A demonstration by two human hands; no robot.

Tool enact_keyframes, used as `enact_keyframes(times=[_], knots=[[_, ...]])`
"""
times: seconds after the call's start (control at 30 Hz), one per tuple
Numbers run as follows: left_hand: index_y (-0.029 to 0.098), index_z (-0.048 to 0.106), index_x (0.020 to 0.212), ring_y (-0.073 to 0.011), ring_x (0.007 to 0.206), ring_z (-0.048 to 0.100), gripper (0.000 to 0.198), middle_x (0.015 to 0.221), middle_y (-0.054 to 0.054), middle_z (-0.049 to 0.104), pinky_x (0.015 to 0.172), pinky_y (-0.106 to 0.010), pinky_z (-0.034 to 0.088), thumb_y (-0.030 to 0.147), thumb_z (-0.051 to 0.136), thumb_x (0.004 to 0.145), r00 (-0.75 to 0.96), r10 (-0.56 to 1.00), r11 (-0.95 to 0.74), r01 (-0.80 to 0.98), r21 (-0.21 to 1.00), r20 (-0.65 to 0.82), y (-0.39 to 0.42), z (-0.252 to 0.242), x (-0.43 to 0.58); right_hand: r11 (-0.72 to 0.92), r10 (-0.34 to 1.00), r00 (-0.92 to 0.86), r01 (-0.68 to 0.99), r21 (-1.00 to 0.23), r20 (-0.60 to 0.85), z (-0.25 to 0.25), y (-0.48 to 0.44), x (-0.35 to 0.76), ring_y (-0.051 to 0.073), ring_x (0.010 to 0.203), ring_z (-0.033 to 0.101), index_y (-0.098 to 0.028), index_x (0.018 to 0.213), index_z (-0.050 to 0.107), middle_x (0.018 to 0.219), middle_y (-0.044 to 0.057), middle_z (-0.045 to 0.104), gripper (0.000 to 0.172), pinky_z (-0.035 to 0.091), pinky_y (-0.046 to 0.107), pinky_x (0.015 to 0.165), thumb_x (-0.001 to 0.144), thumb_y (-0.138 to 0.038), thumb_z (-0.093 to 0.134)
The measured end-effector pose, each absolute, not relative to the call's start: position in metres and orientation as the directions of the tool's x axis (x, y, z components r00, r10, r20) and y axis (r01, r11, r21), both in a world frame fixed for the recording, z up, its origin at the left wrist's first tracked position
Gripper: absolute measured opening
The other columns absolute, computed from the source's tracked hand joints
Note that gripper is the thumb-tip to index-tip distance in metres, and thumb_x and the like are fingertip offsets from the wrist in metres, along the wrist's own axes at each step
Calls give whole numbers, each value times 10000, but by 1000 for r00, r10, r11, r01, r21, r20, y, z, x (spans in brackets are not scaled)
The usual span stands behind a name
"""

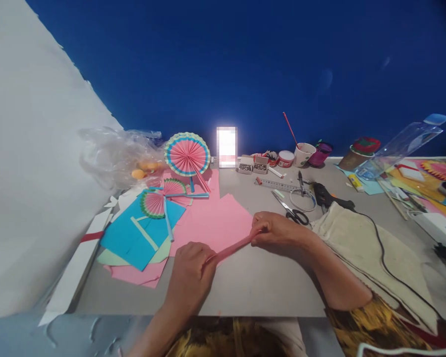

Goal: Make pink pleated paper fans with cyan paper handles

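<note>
A narrow folded strip of pink paper (233,249) is stretched slantwise between my hands, over the front of the table. My left hand (192,270) pinches its left end between thumb and fingers. The right end, a little higher, is gripped by my right hand (278,232). Directly behind the strip lies pink paper (223,218); whether the two are joined I cannot tell. Left of my left hand, blue sheets (126,238) rest on green and pink ones. Small pleated paper fans (154,203) with blue sticks lie over them. Scissors (292,210) with black handles lie beyond my right hand.
A round pleated fan (188,154) stands at the back, near a bright pixelated screen (227,147). Plastic bags (115,153) fill the back left. Along the right are a ruler (277,185), a paper cup (305,154), a glue gun (330,197), a cloth bag (379,253) and a power strip (436,230).
</note>
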State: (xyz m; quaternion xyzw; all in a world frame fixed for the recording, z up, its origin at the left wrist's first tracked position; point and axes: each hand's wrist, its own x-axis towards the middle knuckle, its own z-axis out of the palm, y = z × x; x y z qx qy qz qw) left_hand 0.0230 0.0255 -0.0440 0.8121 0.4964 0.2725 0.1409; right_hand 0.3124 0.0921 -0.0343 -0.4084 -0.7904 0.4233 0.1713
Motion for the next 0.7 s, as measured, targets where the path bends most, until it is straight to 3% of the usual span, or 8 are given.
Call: enact_keyframes(times=[0.13, 0.2, 0.37, 0.53, 0.7], knots=[[195, 673, 760, -216, 804, 626, 266, 828, -51, 696, 742, -345, 462, 358, 552, 931, 262, 954, -291, 699, 653, 144, 38, -30, 22, 233, 857, -514, 440, -868, -30, -32, 92, 307, 150, 738, 596, -189, 763, 758, 797, 6, 663, 174, 432, 250, 671, 855, -317, 685], [198, 681, 804, -204, 803, 632, 279, 852, -48, 698, 726, -321, 472, 394, 538, 942, 190, 968, -250, 655, 713, 165, 44, -21, 22, 208, 904, -426, 363, -908, 37, -30, 91, 303, 144, 687, 564, -176, 724, 729, 743, 6, 645, 240, 419, 255, 629, 858, -369, 686], [197, 694, 816, -178, 757, 606, 206, 798, -14, 686, 713, -285, 481, 395, 656, 858, 146, 943, -328, 546, 771, 298, 58, 18, 26, 194, 978, -106, 148, -970, 179, -20, 89, 303, 132, 588, 501, -174, 659, 699, 599, -13, 587, 340, 395, 259, 560, 805, -477, 749], [166, 659, 726, -117, 560, 514, 276, 614, 29, 590, 510, -221, 397, 426, 738, 774, 77, 995, -75, 244, 967, 58, 61, 44, 38, 206, 974, -83, -72, -976, 211, -12, 88, 309, 152, 627, 566, -178, 754, 747, 697, 15, 682, 344, 461, 283, 608, 696, -502, 847], [147, 687, 834, -136, 561, 579, 339, 643, 6, 646, 520, -229, 437, 439, 802, 704, 88, 982, 163, 41, 986, -166, 70, 14, 43, 83, 997, -8, -31, -996, 83, -14, 86, 297, 160, 599, 546, -172, 725, 716, 652, 12, 648, 294, 413, 282, 552, 720, -451, 811]])
